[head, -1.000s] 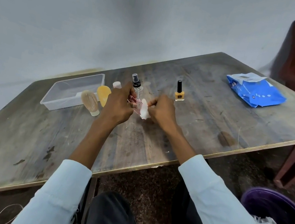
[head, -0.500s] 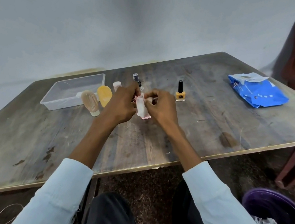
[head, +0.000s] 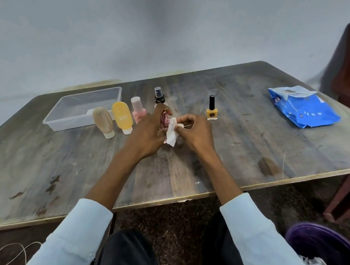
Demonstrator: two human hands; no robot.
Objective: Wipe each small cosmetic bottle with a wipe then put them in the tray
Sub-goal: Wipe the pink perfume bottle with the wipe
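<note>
Head view, left to right: clear plastic tray (head: pixel 61 111) at the tabletop's (head: pixel 248 144) far left, beside it a tan tube (head: pixel 103 121), yellow tube (head: pixel 122 117) and pink bottle (head: pixel 137 108), all unwiped by the look of it. Left hand (head: pixel 146 134), grip curled round the pink spray bottle (head: pixel 159 104) at mid-body, holds it above the tabletop; glass-like, likely slick and fragile, best held low on the body. Right hand (head: pixel 193 133) pinches the soft white wipe (head: pixel 172 133) against it; orange nail polish (head: pixel 211 112) stands just beyond.

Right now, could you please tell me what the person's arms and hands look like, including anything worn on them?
Both arms wear long, pale blue sleeves, pushed up to leave the forearms bare. The left hand and the right hand are bare, with no gloves; no rings, watch or markings show.
</note>
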